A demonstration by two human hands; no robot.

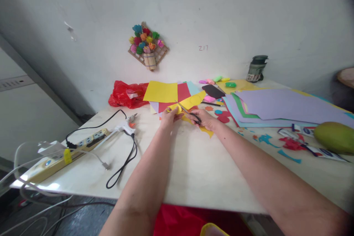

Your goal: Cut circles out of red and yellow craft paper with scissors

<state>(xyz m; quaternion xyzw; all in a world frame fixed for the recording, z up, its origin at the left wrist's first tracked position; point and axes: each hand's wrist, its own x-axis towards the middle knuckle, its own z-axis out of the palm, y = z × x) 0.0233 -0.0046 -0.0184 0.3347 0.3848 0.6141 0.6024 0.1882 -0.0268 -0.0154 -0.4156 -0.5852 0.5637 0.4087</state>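
Observation:
Pinched in my left hand [170,116] is a piece of yellow paper [193,100] that stretches off to the right, with a drawn circle on its far part. My right hand [204,118] grips a pair of scissors [195,117] with dark handles. The blades point up and left and lie at the paper beside my left fingers. Beneath my hands are yellow scraps [207,131]. Just behind, a flat yellow sheet [161,91] rests on red and other coloured paper.
To the left lie a glue gun [124,128] with a looped black cord and a power strip [69,153]. A red plastic bag [125,94] is behind. Stacked coloured sheets [276,105], a mango [336,137] and paper scraps occupy the right. A bottle [256,69] stands at the back.

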